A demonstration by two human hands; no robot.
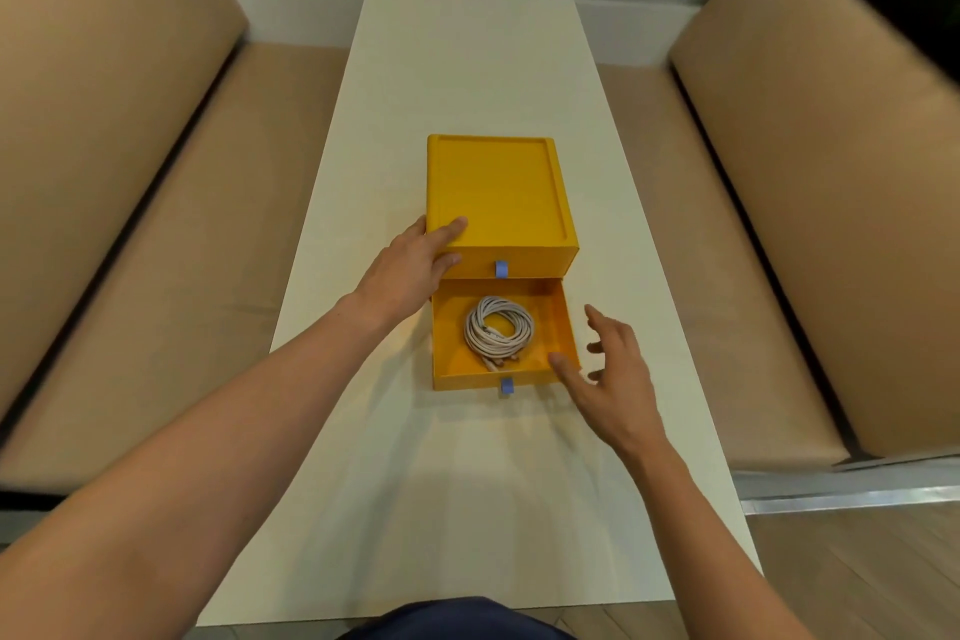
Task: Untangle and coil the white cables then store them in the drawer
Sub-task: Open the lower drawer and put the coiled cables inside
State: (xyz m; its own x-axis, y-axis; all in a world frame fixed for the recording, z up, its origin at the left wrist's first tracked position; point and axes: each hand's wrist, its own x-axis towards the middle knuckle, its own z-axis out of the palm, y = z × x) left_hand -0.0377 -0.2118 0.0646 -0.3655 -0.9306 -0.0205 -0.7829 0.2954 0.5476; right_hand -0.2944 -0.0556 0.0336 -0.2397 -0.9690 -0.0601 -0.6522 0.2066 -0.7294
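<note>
A yellow drawer box [496, 192] stands mid-table, its lower drawer [449, 353] pulled out toward me. A coil of white cables [498, 330] lies inside that drawer, plug ends toward the front wall. My left hand [410, 270] holds the box's front left corner, thumb on the top and fingers along its front and side. My right hand [610, 369] hovers at the drawer's front right corner with fingers spread, the thumb touching the drawer's rim. Blue pull tabs sit on the upper drawer [500, 269] and the open drawer [506, 386].
The long white table [467, 483] runs away from me between two tan cushioned benches, one on the left [156, 224] and one on the right [779, 224]. A white wall closes the far end. Wood flooring shows at the lower right.
</note>
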